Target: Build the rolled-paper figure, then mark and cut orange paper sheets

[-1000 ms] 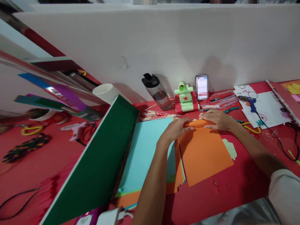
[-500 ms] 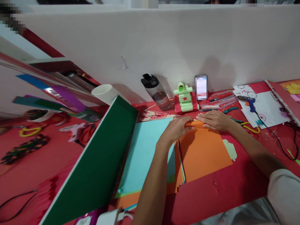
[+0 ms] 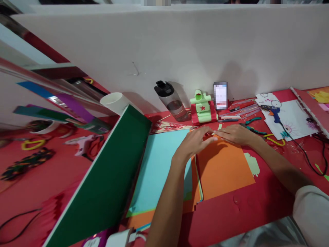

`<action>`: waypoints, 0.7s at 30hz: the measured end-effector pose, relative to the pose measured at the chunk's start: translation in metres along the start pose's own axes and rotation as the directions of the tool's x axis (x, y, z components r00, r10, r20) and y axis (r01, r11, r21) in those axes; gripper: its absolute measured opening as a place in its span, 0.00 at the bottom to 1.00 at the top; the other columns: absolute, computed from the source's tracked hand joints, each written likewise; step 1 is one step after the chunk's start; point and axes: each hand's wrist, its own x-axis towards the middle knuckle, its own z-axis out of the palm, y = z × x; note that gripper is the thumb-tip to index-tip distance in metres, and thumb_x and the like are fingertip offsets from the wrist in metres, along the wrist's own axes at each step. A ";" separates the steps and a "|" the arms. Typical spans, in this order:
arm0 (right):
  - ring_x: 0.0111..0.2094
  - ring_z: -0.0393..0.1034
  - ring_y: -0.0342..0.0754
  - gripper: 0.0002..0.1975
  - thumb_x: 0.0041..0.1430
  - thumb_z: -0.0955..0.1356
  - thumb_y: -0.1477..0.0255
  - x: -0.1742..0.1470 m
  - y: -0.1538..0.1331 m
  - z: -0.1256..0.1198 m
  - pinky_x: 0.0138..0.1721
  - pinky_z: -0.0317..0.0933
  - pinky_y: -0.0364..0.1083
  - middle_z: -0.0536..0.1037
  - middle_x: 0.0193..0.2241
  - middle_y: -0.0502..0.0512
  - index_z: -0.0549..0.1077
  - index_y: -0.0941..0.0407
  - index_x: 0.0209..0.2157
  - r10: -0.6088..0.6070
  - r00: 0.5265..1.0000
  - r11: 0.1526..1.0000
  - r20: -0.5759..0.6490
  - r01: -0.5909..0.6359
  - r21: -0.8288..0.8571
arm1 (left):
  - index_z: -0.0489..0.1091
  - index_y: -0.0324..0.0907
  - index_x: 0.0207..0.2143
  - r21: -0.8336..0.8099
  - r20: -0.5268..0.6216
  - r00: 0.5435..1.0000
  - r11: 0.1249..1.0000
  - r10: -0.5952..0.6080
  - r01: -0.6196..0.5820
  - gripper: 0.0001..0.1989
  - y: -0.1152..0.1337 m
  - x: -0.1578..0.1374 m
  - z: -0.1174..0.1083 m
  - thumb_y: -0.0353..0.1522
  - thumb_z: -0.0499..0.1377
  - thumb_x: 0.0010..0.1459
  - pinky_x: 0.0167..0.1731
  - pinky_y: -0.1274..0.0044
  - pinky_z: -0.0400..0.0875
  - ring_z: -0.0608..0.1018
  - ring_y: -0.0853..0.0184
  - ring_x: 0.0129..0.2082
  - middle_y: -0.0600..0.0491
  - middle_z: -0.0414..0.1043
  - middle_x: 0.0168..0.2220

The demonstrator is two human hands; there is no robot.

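An orange sheet of paper (image 3: pixel 223 168) lies flat in front of me, its far edge bent up under my fingers. My left hand (image 3: pixel 195 140) grips that edge near its left corner, fingers curled over and thumb stretched along the near side. Beside it, my right hand (image 3: pixel 235 134) presses its fingers onto the same edge, the fingertips almost meeting the left ones. What the fingertips do on the far side is hidden. A light blue sheet (image 3: pixel 156 164) lies to the left, partly under my left forearm.
A tilted green board (image 3: pixel 102 181) stands at left. Along the wall are a water bottle (image 3: pixel 174 104), a green paper-roll model (image 3: pixel 204 109) and a phone (image 3: pixel 220 96). Pliers (image 3: pixel 253 120), yellow-handled scissors (image 3: pixel 276 140) and a blue glue gun (image 3: pixel 275 112) with a cord lie at right.
The fingers of both hands have closed in toward each other at the paper's far edge. The rolled-looking orange edge seen earlier is now mostly covered by them.
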 end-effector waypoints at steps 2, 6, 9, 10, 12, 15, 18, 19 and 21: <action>0.43 0.76 0.50 0.21 0.73 0.64 0.78 0.003 -0.003 -0.002 0.40 0.65 0.47 0.81 0.53 0.65 0.70 0.58 0.65 -0.043 0.999 0.998 -0.022 0.042 -0.041 | 0.73 0.44 0.52 -0.056 -0.073 0.997 0.998 0.016 -0.020 0.19 0.002 -0.001 -0.002 0.46 0.53 0.72 0.50 0.66 0.72 0.80 0.54 0.50 0.45 0.80 0.53; 0.36 0.73 0.47 0.16 0.73 0.63 0.81 0.008 -0.013 -0.008 0.36 0.61 0.47 0.81 0.50 0.63 0.75 0.59 0.56 -0.132 0.991 0.978 -0.016 0.128 -0.163 | 0.73 0.44 0.51 -0.080 -0.102 0.985 0.986 0.136 -0.144 0.20 0.008 0.001 0.001 0.47 0.51 0.73 0.52 0.66 0.70 0.78 0.55 0.52 0.45 0.78 0.52; 0.34 0.71 0.47 0.12 0.72 0.63 0.82 0.010 -0.018 -0.009 0.35 0.58 0.48 0.81 0.46 0.61 0.76 0.59 0.48 -0.159 0.987 0.970 -0.015 0.154 -0.187 | 0.73 0.43 0.43 -0.082 -0.070 0.980 0.978 0.188 -0.193 0.20 0.016 0.004 0.006 0.48 0.51 0.73 0.48 0.67 0.69 0.77 0.56 0.46 0.46 0.77 0.44; 0.34 0.70 0.47 0.11 0.72 0.63 0.82 0.010 -0.019 -0.009 0.35 0.58 0.48 0.81 0.46 0.61 0.76 0.59 0.46 -0.166 0.986 0.970 -0.015 0.160 -0.181 | 0.72 0.43 0.42 -0.088 -0.065 0.979 0.976 0.192 -0.197 0.20 0.019 0.004 0.007 0.49 0.51 0.73 0.46 0.67 0.69 0.76 0.57 0.44 0.46 0.76 0.43; 0.34 0.70 0.46 0.11 0.71 0.63 0.82 0.010 -0.019 -0.010 0.35 0.58 0.48 0.80 0.45 0.61 0.76 0.59 0.44 -0.185 0.983 0.967 0.001 0.182 -0.175 | 0.69 0.43 0.39 -0.123 -0.053 0.978 0.971 0.201 -0.206 0.20 0.024 0.004 0.009 0.48 0.50 0.73 0.43 0.68 0.67 0.75 0.59 0.42 0.47 0.75 0.41; 0.33 0.70 0.47 0.11 0.71 0.63 0.83 0.012 -0.019 -0.014 0.33 0.57 0.48 0.80 0.39 0.59 0.76 0.58 0.41 -0.222 0.973 0.957 0.060 0.229 -0.176 | 0.65 0.44 0.35 -0.239 -0.017 0.979 0.950 0.202 -0.201 0.20 0.029 0.003 0.011 0.48 0.49 0.73 0.40 0.71 0.65 0.73 0.62 0.37 0.51 0.73 0.37; 0.33 0.70 0.48 0.12 0.70 0.62 0.83 0.014 -0.020 -0.018 0.33 0.58 0.47 0.79 0.36 0.57 0.76 0.58 0.42 -0.241 0.968 0.956 0.074 0.250 -0.154 | 0.60 0.44 0.31 -0.358 -0.001 0.982 0.917 0.187 -0.174 0.21 0.031 0.003 0.014 0.48 0.48 0.73 0.35 0.73 0.61 0.69 0.66 0.32 0.55 0.67 0.31; 0.33 0.70 0.48 0.12 0.70 0.62 0.83 0.014 -0.020 -0.019 0.33 0.58 0.47 0.79 0.35 0.57 0.76 0.59 0.44 -0.247 0.967 0.957 0.066 0.254 -0.144 | 0.59 0.44 0.30 -0.385 -0.005 0.983 0.907 0.182 -0.170 0.22 0.032 0.003 0.015 0.47 0.48 0.73 0.34 0.73 0.60 0.68 0.66 0.31 0.56 0.65 0.30; 0.33 0.70 0.48 0.13 0.71 0.62 0.83 0.015 -0.021 -0.020 0.33 0.59 0.47 0.79 0.34 0.57 0.76 0.59 0.46 -0.253 0.966 0.957 0.050 0.258 -0.129 | 0.57 0.44 0.29 -0.419 -0.014 0.985 0.893 0.174 -0.164 0.22 0.032 0.004 0.017 0.47 0.47 0.74 0.33 0.74 0.58 0.65 0.68 0.30 0.57 0.62 0.28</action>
